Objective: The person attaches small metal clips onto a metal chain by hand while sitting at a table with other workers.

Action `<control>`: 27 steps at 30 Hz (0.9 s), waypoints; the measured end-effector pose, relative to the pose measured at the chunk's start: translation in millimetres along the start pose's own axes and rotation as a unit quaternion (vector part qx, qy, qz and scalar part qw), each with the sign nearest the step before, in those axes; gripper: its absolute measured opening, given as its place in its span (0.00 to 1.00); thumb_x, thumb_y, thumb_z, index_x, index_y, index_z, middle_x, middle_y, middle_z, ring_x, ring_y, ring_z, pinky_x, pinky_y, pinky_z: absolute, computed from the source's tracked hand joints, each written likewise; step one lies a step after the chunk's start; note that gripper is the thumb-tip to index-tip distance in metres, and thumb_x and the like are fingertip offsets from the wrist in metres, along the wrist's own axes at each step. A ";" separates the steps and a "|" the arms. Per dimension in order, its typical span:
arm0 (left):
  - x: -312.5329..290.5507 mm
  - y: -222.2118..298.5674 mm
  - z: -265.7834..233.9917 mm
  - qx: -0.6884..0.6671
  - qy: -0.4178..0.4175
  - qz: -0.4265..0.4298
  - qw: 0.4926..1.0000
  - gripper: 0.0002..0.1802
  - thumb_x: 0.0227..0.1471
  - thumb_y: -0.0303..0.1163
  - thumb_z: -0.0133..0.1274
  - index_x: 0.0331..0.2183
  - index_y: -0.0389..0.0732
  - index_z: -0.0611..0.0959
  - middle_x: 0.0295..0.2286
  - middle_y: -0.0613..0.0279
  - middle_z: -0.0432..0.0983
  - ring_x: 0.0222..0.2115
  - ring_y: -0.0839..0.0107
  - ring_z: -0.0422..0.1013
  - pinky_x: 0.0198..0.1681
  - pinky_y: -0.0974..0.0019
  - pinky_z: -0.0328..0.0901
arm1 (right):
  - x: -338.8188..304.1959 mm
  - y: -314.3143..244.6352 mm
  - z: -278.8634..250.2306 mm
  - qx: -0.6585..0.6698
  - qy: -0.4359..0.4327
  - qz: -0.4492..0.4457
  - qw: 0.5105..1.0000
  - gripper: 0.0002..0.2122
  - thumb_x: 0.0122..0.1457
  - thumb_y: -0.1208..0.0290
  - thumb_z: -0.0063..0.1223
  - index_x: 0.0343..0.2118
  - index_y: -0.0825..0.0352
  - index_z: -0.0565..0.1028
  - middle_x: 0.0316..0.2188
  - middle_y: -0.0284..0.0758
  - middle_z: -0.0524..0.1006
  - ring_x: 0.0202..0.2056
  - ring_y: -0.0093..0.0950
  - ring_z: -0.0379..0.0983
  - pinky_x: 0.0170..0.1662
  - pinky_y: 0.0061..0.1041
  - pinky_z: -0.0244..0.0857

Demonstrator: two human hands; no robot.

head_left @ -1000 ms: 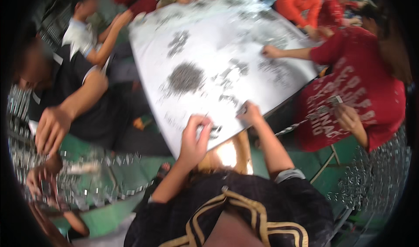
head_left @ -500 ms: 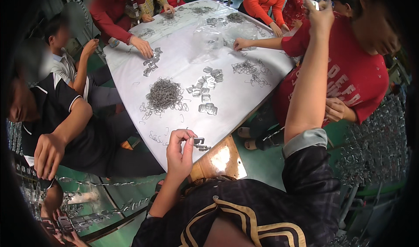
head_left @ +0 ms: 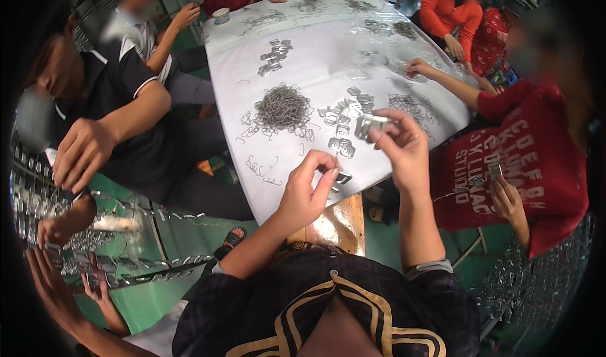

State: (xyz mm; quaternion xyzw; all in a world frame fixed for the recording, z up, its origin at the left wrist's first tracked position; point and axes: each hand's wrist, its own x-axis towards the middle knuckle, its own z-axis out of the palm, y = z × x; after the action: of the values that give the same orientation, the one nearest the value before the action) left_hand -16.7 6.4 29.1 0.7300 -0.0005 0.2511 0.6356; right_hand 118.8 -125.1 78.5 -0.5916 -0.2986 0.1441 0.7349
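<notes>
My left hand [head_left: 304, 191] is closed in a pinch over the near end of the table, holding a small dark metal buckle [head_left: 342, 178] by the fingertips. My right hand [head_left: 404, 147] is raised over the table to its right, fingers closed on a silver rectangular metal buckle [head_left: 371, 127]. Just beyond and between the hands lie loose silver buckles [head_left: 341, 146], several of them overlapping. A heaped pile of grey wire hooks [head_left: 282, 109] sits farther left, with single hooks [head_left: 260, 169] scattered nearer me.
On the white-covered table [head_left: 233, 85] are more buckles [head_left: 274, 57], more hooks [head_left: 410, 107], clear plastic bags [head_left: 360, 60] and a cup [head_left: 221, 16]. A wooden stool [head_left: 341, 224] stands at the near end. Co-workers sit close on both sides; racks of hanging metal parts [head_left: 530, 306] flank us.
My right hand has come down from high at the right to over the table, a buckle in its fingers. My left hand keeps its pinch. The whole view has shifted.
</notes>
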 end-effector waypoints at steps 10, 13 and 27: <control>-2.9 -15.1 1.9 0.037 0.065 0.018 0.997 0.05 0.52 0.23 0.49 0.32 0.35 0.70 0.28 0.57 0.71 0.28 0.67 0.70 0.33 0.67 0.64 | -25.8 18.7 35.0 -0.109 -0.008 -0.016 0.994 0.11 0.51 0.84 0.55 0.40 0.72 0.73 0.26 0.31 0.76 0.28 0.16 0.70 0.34 0.16 0.64; -3.8 -16.2 0.0 0.055 0.055 0.014 0.997 0.06 0.52 0.24 0.49 0.33 0.36 0.70 0.27 0.57 0.71 0.26 0.64 0.69 0.29 0.65 0.63 | -26.5 24.6 39.1 -0.096 -0.003 -0.008 0.995 0.11 0.51 0.83 0.55 0.40 0.72 0.74 0.27 0.32 0.77 0.28 0.16 0.70 0.34 0.17 0.64; 47.2 -132.6 -110.3 0.253 0.160 -0.123 0.946 0.07 0.49 0.26 0.53 0.32 0.36 0.83 0.31 0.56 0.79 0.34 0.68 0.74 0.40 0.69 0.66 | -22.0 9.9 29.1 -0.145 0.044 -0.061 0.987 0.10 0.51 0.83 0.56 0.38 0.72 0.75 0.29 0.32 0.76 0.29 0.17 0.69 0.35 0.16 0.64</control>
State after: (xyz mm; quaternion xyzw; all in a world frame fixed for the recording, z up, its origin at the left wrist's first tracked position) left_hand 26.6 149.3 -69.4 0.8113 0.2549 0.2763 0.4477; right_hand 85.3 -112.3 66.7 -0.6784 -0.3192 0.0285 0.6611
